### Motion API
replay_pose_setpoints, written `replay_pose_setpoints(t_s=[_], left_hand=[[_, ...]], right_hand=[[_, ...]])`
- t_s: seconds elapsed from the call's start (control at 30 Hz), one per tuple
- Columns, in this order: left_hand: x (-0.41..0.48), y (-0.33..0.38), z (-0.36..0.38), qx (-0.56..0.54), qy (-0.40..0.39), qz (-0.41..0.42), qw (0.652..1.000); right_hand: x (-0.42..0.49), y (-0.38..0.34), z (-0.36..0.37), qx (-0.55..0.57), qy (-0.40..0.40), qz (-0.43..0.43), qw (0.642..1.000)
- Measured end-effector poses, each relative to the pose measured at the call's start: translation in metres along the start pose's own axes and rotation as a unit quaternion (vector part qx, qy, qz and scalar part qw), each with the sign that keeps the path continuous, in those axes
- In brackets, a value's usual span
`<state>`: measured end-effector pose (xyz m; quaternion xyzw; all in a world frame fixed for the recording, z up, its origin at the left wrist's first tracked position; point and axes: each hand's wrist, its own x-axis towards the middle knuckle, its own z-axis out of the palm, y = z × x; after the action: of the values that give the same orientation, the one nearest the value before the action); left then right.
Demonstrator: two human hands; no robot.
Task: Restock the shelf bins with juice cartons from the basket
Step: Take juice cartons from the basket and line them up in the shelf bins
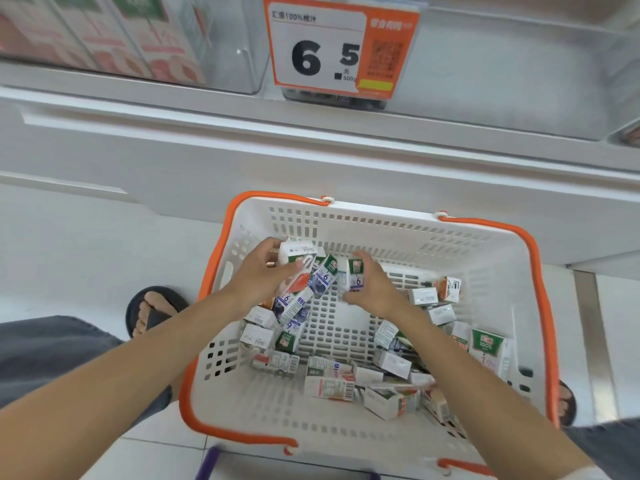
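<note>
A white basket (pixel 363 216) with orange rim and handles sits on the floor below me, holding several small juice cartons (pixel 330 384) scattered over its bottom. My left hand (pixel 261 271) is inside the basket, closed around a bunch of cartons (pixel 304 278), some with a blueberry print. Close beside it, my right hand (pixel 372 285) grips a single blueberry carton (pixel 353 273) upright. A clear shelf bin (pixel 239 46) at upper left holds tall pink cartons. Another clear bin (pixel 519 71) stands at upper right.
An orange and white price tag (pixel 341 46) reading 6.5 hangs between the bins. The white shelf edge (pixel 311 133) runs across above the basket. My sandalled feet (pixel 152 311) stand on either side of the basket on a white tiled floor.
</note>
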<state>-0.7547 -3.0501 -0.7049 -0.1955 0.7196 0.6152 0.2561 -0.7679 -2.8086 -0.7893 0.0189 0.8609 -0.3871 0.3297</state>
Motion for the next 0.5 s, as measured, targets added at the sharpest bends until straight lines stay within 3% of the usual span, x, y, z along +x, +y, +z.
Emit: replay_pose_setpoints(t_s=[0.17, 0.4, 0.5], left_hand=[[-0.014, 0.025, 0.016, -0.033, -0.017, 0.027, 0.999], [-0.050, 0.101, 0.017, -0.009, -0.033, 0.148, 0.988], [-0.069, 0.140, 0.002, 0.019, -0.007, 0.206, 0.978]], right_hand=[[-0.050, -0.068, -0.046, 0.072, 0.094, -0.144, 0.982], [-0.110, -0.142, -0.099, 0.075, 0.164, -0.201, 0.963], [-0.133, -0.174, -0.124, 0.134, 0.186, -0.240, 0.943]])
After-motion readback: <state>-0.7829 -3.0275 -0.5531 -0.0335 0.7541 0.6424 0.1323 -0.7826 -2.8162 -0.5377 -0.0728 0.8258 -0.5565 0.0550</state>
